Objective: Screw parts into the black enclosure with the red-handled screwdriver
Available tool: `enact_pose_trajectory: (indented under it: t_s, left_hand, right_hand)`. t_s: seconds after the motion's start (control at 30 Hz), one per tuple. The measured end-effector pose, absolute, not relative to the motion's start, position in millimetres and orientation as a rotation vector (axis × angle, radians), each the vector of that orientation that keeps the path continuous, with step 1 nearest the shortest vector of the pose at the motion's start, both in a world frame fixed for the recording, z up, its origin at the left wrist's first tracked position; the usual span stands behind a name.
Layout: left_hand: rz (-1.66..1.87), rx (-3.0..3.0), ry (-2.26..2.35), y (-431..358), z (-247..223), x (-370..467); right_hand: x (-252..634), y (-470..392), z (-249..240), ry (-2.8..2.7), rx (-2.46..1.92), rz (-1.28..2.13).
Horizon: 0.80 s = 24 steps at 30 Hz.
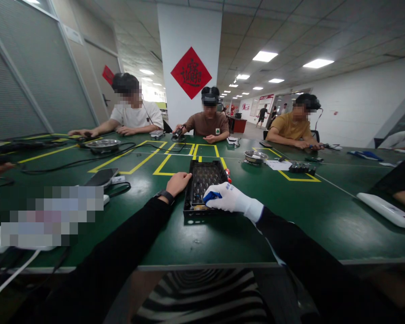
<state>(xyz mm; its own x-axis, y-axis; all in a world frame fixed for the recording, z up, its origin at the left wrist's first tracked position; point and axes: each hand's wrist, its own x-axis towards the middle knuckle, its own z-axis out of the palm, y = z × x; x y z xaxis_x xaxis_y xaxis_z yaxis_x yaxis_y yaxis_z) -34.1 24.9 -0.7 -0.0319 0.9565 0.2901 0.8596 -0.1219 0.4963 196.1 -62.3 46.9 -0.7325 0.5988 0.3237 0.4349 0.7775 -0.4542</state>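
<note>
A shallow black open-topped case lies lengthwise on the green table, with many small metallic parts inside. My left hand, bare with a dark wristband, has its fingers closed at the case's left rim. Over the near right part of the case is my right hand in a white glove, its fingers curled around a small blue item whose kind I cannot make out. Near the front wall, a yellowish part shows below the blue item. Something red sits beside the case's right edge, partly behind the glove.
Metal bowls stand farther back. Black parts lie beside white paper at right. A dark phone-like slab and cables are at left; a white device is at right. Three people sit across the table.
</note>
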Motion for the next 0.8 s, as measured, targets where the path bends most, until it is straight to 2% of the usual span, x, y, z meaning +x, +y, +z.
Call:
enact_pose_trajectory:
  t_s: [0.8]
  left_hand:
    - [0.881,2.033,1.955,23.2,0.7,-33.5]
  right_hand:
    - [197.6,-63.4,50.2,-2.53,-0.734,0.494]
